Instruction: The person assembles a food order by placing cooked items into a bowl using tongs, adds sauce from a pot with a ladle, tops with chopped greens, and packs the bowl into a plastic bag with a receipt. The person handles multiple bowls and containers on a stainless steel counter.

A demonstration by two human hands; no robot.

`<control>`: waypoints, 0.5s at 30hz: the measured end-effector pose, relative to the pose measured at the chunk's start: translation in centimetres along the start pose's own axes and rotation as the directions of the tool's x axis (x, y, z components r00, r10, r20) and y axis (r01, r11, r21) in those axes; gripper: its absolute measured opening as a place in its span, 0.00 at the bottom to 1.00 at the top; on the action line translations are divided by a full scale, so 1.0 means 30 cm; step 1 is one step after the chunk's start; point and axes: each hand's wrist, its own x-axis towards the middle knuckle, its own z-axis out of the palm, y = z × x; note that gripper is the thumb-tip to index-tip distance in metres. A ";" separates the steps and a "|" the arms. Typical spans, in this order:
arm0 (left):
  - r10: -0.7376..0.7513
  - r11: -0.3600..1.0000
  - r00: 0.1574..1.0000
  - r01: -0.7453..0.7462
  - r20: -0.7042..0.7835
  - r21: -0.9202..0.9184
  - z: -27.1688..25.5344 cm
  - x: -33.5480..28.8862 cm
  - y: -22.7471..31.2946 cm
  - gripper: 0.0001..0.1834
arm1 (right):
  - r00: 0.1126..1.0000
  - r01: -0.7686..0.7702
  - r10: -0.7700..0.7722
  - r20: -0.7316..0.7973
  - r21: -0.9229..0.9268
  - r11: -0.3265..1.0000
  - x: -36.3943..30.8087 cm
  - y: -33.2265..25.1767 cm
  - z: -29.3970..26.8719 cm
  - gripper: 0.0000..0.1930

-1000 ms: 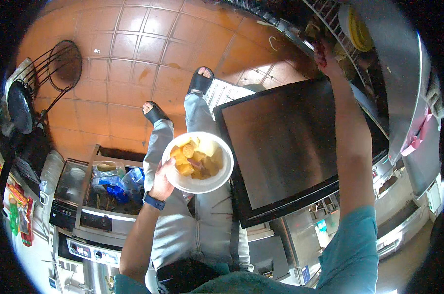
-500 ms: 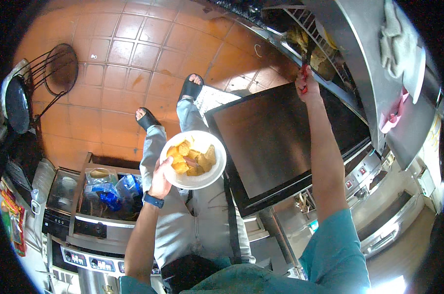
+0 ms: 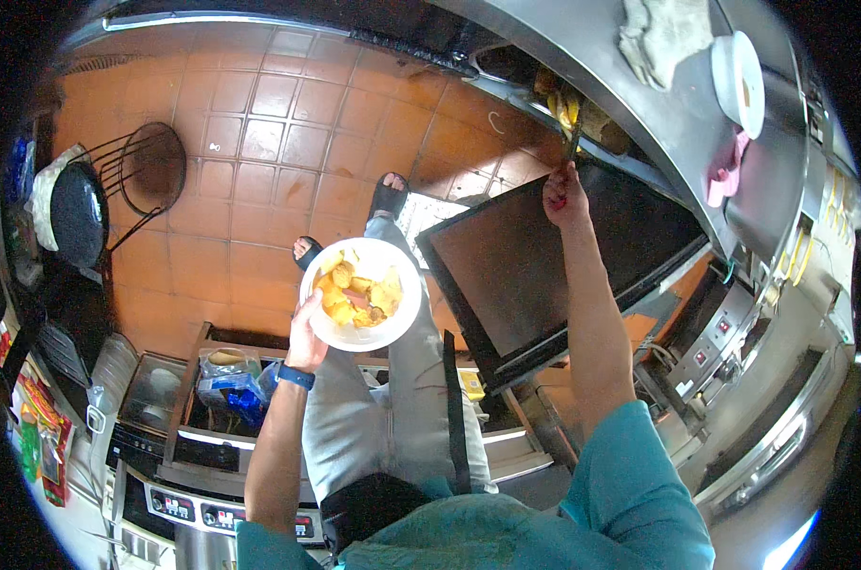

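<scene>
My left hand (image 3: 305, 334) grips the near left rim of a white round bowl (image 3: 411, 285), thumb on top. Yellow-orange food pieces (image 3: 347, 293) lie in the bowl, which is held above my legs. My right arm reaches forward over the lowered dark oven door (image 3: 492, 275). My right hand (image 3: 565, 197) is closed around a long dark tool (image 3: 574, 144) with red at the grip, apparently tongs. Its far end is by yellow pieces (image 3: 565, 107) in the opening under the steel counter. Whether it pinches one is too small to tell.
The steel counter (image 3: 602, 47) overhangs the opening and bears a pale cloth glove (image 3: 666, 38), a white bowl (image 3: 737, 85) and a pink cloth (image 3: 727, 171). A dark pan (image 3: 77, 214) and wire stand (image 3: 155, 169) are at left. An open drawer (image 3: 231, 385) holds plastic bags.
The whole view has shifted, and the counter now covers more of the opening and its wire rack. My left hand still holds the bowl; my right hand still holds the tongs near the yellow pieces.
</scene>
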 end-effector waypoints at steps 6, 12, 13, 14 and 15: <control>0.049 0.998 0.993 -0.044 0.103 -0.051 0.088 -0.098 0.075 0.32 | 0.998 -0.059 0.055 -0.037 -0.102 0.993 -0.456 0.087 0.058 0.19; 0.013 1.000 0.981 -0.008 0.196 -0.025 0.187 -0.299 0.222 0.33 | 0.985 -0.171 0.173 0.020 -0.069 0.983 -1.114 0.125 0.134 0.20; 0.029 1.000 0.975 -0.026 0.221 -0.016 0.198 -0.337 0.250 0.33 | 0.985 -0.172 0.170 -0.024 -0.145 0.974 -1.216 0.101 0.150 0.20; 0.050 0.999 0.959 -0.051 0.279 -0.004 0.228 -0.366 0.263 0.33 | 0.981 -0.191 0.180 -0.077 -0.168 0.967 -1.301 0.038 0.156 0.20; 0.089 0.996 0.954 -0.094 0.287 0.001 0.234 -0.394 0.292 0.33 | 0.984 -0.162 0.174 0.028 -0.243 0.956 -1.390 -0.004 0.178 0.20</control>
